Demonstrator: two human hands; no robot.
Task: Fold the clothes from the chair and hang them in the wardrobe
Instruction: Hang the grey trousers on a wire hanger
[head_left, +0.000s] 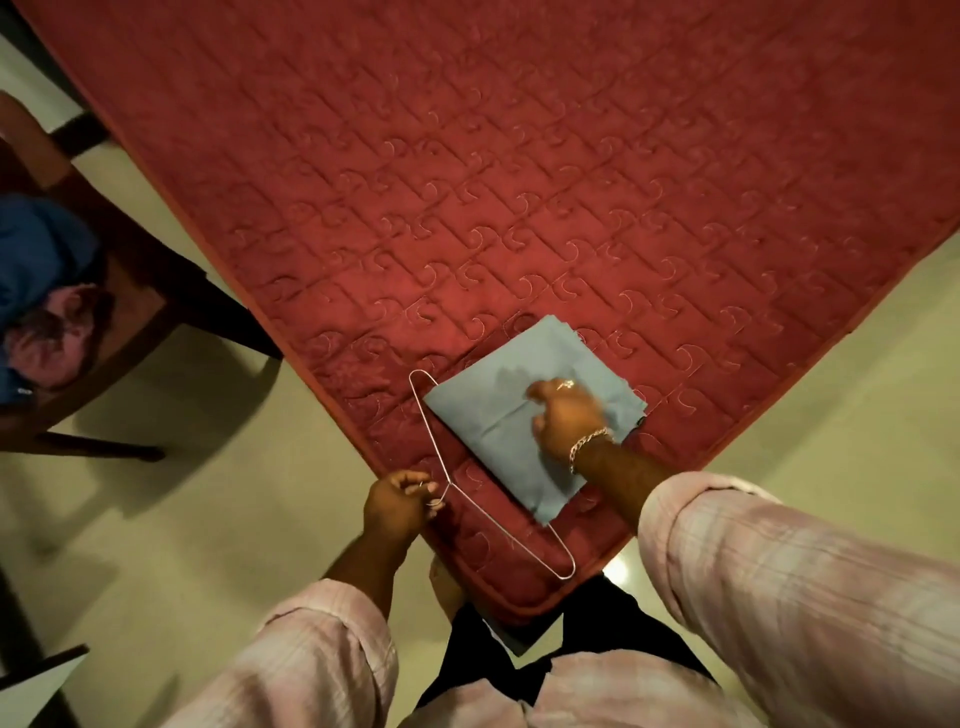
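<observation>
A folded blue-grey cloth (498, 410) lies near the corner of the red quilted mattress (571, 182). A thin wire hanger (431, 436) lies along the cloth's left edge, part of it tucked under the cloth. My left hand (397, 501) pinches the hanger's hook at the mattress edge. My right hand (569, 415), with a bracelet on the wrist, rests on top of the cloth, its fingers blurred. On the wooden chair (119, 332) at the left sit a blue garment (36, 254) and a pink one (57, 332).
Pale floor (234, 519) surrounds the mattress corner. The chair's dark legs stretch toward the mattress on the left. A dark piece of furniture with a light panel (36, 680) shows at the bottom left.
</observation>
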